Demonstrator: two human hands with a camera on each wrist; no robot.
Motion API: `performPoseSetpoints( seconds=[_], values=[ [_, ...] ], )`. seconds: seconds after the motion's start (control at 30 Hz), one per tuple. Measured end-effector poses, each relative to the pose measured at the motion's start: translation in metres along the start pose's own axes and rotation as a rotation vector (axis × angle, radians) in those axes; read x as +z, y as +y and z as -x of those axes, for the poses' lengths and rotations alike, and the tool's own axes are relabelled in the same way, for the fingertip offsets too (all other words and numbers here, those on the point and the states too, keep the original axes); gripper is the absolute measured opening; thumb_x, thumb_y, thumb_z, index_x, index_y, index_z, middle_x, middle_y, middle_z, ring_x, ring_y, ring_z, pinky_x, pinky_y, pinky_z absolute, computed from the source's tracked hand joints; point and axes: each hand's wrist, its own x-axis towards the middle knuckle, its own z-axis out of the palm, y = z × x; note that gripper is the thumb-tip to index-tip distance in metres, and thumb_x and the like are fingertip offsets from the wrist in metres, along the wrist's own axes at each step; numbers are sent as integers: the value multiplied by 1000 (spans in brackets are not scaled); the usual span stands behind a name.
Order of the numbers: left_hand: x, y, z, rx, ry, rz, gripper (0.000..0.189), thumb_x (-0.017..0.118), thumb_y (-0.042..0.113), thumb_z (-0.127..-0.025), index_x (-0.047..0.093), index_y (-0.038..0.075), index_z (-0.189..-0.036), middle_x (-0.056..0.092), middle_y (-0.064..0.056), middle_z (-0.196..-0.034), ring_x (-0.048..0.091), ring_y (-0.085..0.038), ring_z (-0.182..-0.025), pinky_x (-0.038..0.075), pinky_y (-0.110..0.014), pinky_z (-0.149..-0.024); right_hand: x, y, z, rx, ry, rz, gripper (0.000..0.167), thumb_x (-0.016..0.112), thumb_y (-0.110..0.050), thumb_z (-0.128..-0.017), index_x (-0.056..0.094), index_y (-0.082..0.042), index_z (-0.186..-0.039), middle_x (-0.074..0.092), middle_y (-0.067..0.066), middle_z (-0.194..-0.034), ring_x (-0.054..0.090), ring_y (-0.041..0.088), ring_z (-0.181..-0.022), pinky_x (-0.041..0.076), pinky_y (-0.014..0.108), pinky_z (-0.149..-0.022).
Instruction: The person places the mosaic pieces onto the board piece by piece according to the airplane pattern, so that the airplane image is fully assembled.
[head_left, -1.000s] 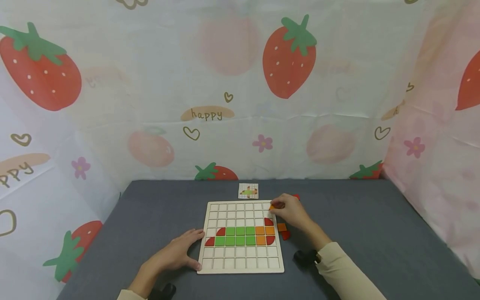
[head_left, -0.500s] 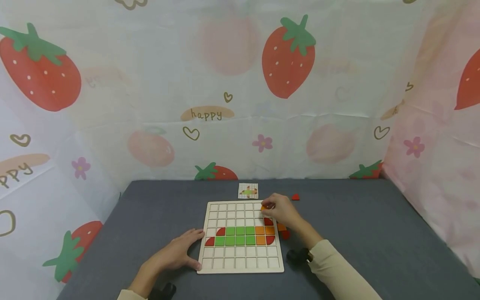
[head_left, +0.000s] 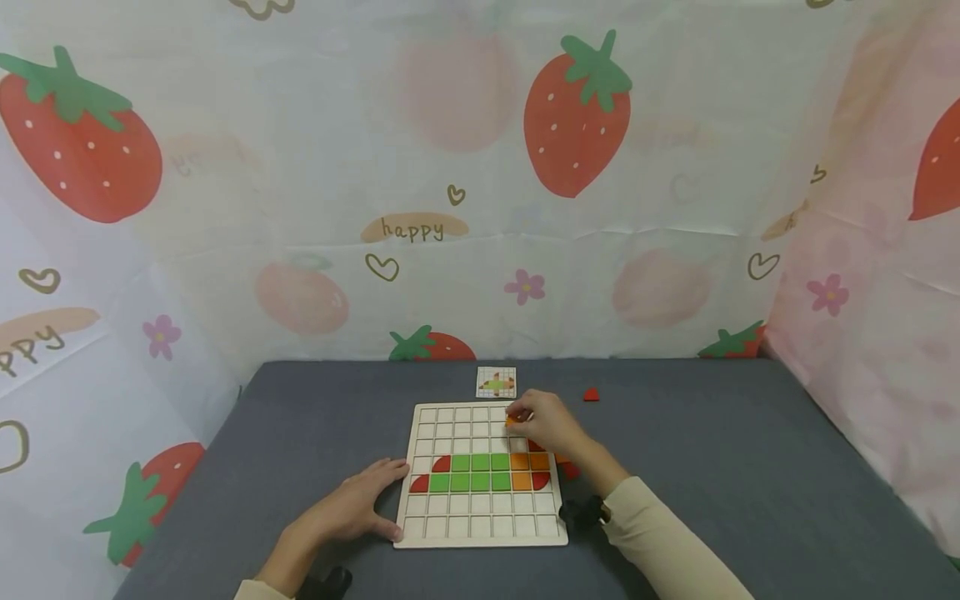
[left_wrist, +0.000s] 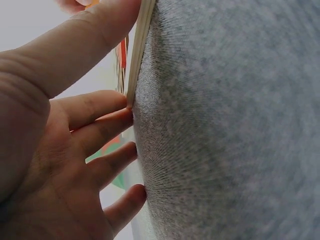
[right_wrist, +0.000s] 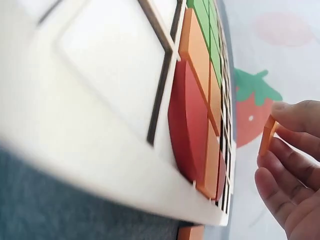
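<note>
A pale wooden grid board (head_left: 480, 542) lies on the grey table. Green square tiles (head_left: 480, 472) fill the middle of two rows, orange square tiles (head_left: 520, 471) sit to their right, and red rounded tiles (head_left: 419, 483) lie at the ends. My left hand (head_left: 347, 505) rests at the board's left edge, its thumb and fingers (left_wrist: 97, 107) extended and touching the rim. Over the upper right cells, my right hand (head_left: 553, 423) pinches an orange square tile (right_wrist: 268, 135) between thumb and fingers, held above the board. That hand partly hides a red tile.
A small pattern card (head_left: 496, 382) lies behind the board. To its right is a loose red tile (head_left: 592, 394). Another red tile (head_left: 572, 472) and a mostly hidden orange one (right_wrist: 191, 233) lie by the board's right edge. A patterned cloth (head_left: 420, 292) hangs behind the table.
My right hand has moved left over the board's upper right, carrying the orange tile. The loose red tile at the back right has come into full view. My left hand stays put.
</note>
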Motion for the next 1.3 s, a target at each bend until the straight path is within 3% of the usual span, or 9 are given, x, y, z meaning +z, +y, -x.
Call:
performPoseSetpoints(
  seconds=[0.17, 0.33, 0.73, 1.3],
  values=[
    [0, 0, 0, 3, 0, 2, 95, 87, 32, -66, 44, -2, -144, 41, -18, -152, 27, -44, -145, 25, -70, -107, 4, -5, -3, 17, -31, 6, 25, 74, -11, -84, 73, 0, -107, 66, 6, -96, 61, 16, -85, 52, 25, -72],
    [1, -1, 0, 9, 6, 1, 95, 87, 32, -66, 44, -2, -144, 41, -18, -152, 27, -44, -145, 25, -70, -107, 9, -11, -6, -31, -48, 48, 23, 74, -11, -84, 73, 0, -105, 65, 7, -96, 62, 17, -85, 52, 25, -72],
    [1, 0, 0, -4, 8, -4, 95, 87, 33, -66, 44, -1, -144, 41, -17, -152, 28, -44, -145, 25, -70, -106, 23, -21, -16, -60, -121, 85, 20, 73, -6, -84, 74, 0, -103, 71, 9, -96, 62, 17, -86, 53, 25, -74],
    [0, 0, 0, -12, 2, -2, 96, 87, 33, -66, 44, 0, -144, 41, -17, -152, 27, -43, -145, 25, -70, -106, 30, -28, -23, -85, -244, 138, 19, 74, -10, -84, 75, -2, -102, 64, 6, -97, 59, 15, -86, 51, 28, -74]
  ],
)
